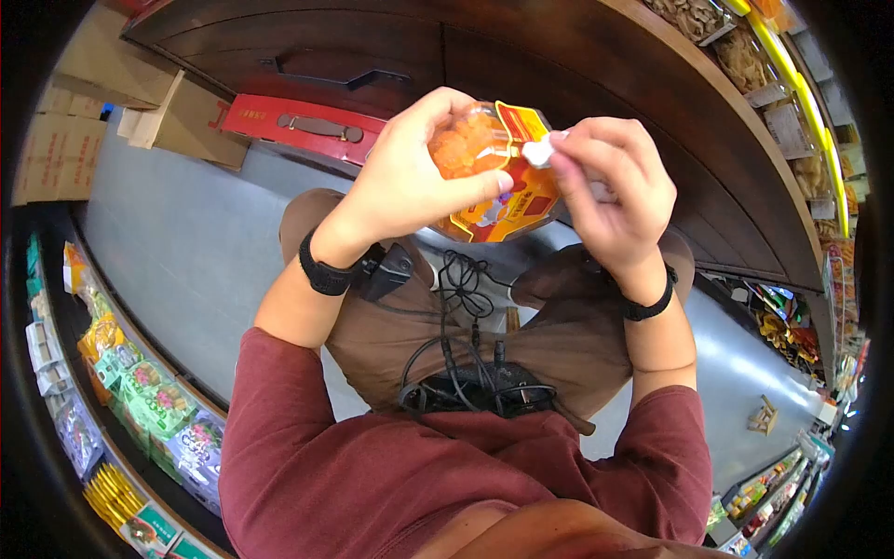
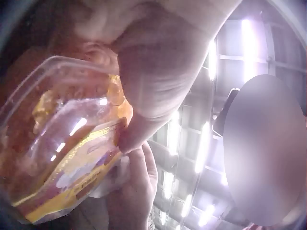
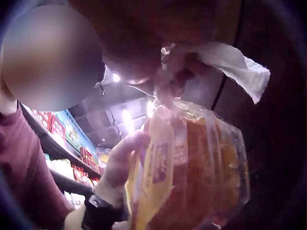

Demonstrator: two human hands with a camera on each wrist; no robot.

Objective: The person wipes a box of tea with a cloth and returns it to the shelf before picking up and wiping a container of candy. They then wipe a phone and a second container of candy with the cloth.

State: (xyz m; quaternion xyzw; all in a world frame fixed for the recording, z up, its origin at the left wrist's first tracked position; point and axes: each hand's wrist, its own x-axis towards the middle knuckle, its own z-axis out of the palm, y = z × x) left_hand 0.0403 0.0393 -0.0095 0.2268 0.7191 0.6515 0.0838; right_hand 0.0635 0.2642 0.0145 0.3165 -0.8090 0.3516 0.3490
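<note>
My left hand [image 1: 402, 179] grips a clear plastic container [image 1: 463, 144] of orange food, its thumb across the front and the fingers behind mostly hidden. A yellow, orange and red label [image 1: 521, 212] covers part of the container. In the head view my right hand [image 1: 622, 183] pinches a small white tissue [image 1: 538, 153] against the container's right side. The right wrist view shows the tissue [image 3: 240, 72] trailing out past the dark fingers, above the container [image 3: 206, 167]. Seen from the left wrist, the container [image 2: 57, 124] is tilted, with its label facing down and right.
A dark wooden cabinet [image 1: 540, 70] stands in front of my knees. On the grey floor [image 1: 196, 252] lie a red box [image 1: 279, 121] and cardboard boxes [image 1: 191, 121]. Packaged goods [image 1: 154, 401] fill a shelf at left, more line the right. Black cables [image 1: 466, 284] and a pouch rest at my lap.
</note>
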